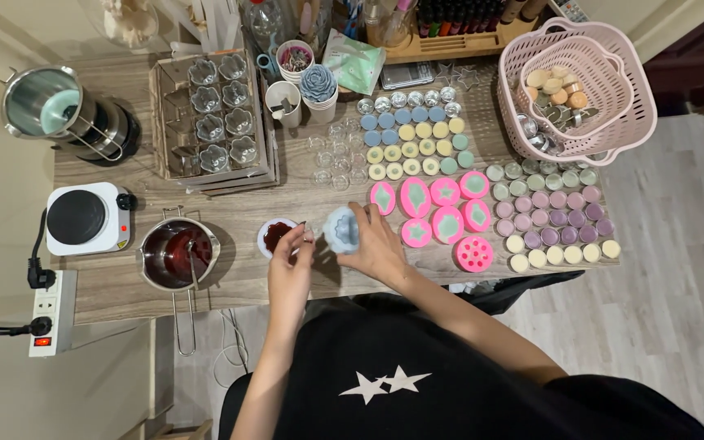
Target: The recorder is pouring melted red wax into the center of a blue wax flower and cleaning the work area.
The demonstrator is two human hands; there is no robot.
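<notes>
Here, looking down from the head camera, I saw my right hand [380,244] wrapped around a pale blue silicone mould [341,230], fingers clenched on its side so that it stood just above the near edge of the wooden tabletop [124,289]. My left hand [291,273] was beside it, fingers pinched on a thin dark tool [305,226] whose tip sat between the mould and a small white dish of dark red pigment [276,235]; I could not tell whether the tip touched the mould. Left of the dish stood a steel melting pot [174,254] holding dark red liquid, its long handle pointing toward me over the tabletop's edge. Farther left sat a white hot plate [87,217], and a power strip [49,313] hung off the corner. To the right of the mould lay a cluster of pink silicone moulds [446,213] filled with pale green wax, then rows of small round tins [554,218] in purple, green and cream. A pink plastic basket [613,114] stood at the far right, and a tray of clear flower-shaped moulds [215,110] sat at the back.
</notes>
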